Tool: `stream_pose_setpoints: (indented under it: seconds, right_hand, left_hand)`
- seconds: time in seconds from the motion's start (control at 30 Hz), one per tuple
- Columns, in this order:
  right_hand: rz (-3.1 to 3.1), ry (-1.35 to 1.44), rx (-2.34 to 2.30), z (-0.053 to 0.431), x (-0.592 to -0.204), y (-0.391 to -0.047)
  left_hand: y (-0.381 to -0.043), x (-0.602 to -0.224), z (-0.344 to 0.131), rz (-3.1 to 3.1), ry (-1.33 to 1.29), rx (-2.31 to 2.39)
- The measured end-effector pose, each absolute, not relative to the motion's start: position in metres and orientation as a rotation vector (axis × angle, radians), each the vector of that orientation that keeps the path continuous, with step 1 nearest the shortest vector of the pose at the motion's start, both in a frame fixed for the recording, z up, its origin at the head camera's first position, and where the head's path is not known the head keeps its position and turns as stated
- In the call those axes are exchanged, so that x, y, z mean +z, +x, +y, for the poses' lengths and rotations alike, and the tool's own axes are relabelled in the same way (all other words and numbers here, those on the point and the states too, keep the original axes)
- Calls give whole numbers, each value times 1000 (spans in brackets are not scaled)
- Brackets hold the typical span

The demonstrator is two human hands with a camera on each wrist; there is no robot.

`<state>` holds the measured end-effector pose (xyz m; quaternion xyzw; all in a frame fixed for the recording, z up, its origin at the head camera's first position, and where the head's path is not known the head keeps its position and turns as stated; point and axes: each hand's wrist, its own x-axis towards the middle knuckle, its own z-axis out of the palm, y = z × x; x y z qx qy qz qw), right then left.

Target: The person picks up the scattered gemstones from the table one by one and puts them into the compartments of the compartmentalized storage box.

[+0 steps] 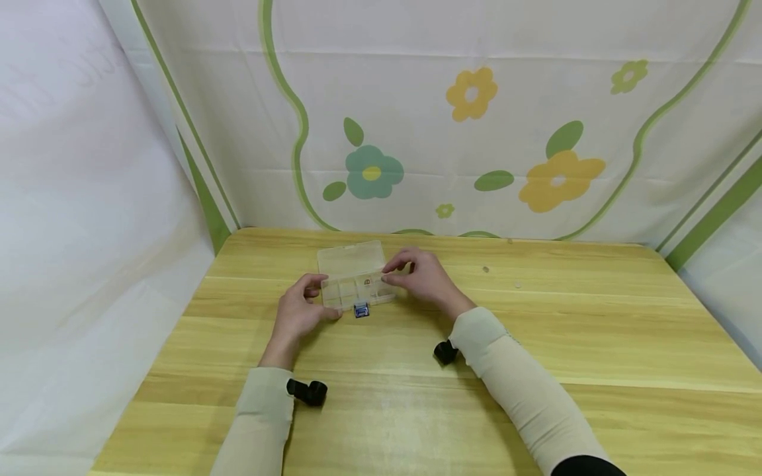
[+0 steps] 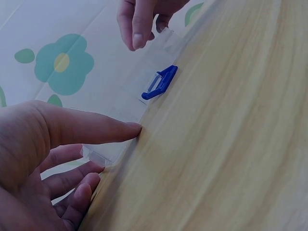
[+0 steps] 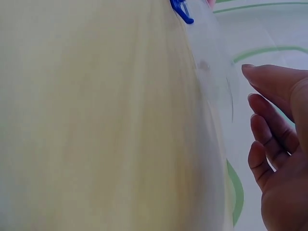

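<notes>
A clear plastic compartment box (image 1: 349, 291) lies on the table with its lid (image 1: 351, 259) raised open at the back. On its front edge is a blue clasp (image 1: 361, 309), seen closer in the left wrist view (image 2: 161, 83). My left hand (image 1: 299, 309) grips the box's left end, thumb along the front edge and fingers behind. Over the right-hand compartments is my right hand (image 1: 424, 277), its thumb and forefinger close together; whether something tiny is between them I cannot make out. A small reddish-brown item (image 1: 367, 281) shows in one compartment.
Several tiny pieces lie on the wooden table (image 1: 417, 410) to the right, among them a dark greyish one (image 1: 485, 269) and a pale one (image 1: 518, 284). A flower-printed cloth (image 1: 417, 132) hangs behind the table's back edge.
</notes>
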<state>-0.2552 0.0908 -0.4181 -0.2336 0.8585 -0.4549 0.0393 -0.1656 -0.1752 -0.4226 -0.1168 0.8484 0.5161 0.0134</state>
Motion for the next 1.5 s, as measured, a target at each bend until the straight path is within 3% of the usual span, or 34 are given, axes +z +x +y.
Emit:
stream_pose_setpoints:
  seconds: [1.5]
  right_hand:
    - [2895, -190, -1444, 226, -423, -266]
  left_hand:
    - [-165, -419, -171, 2644, -368, 1603]
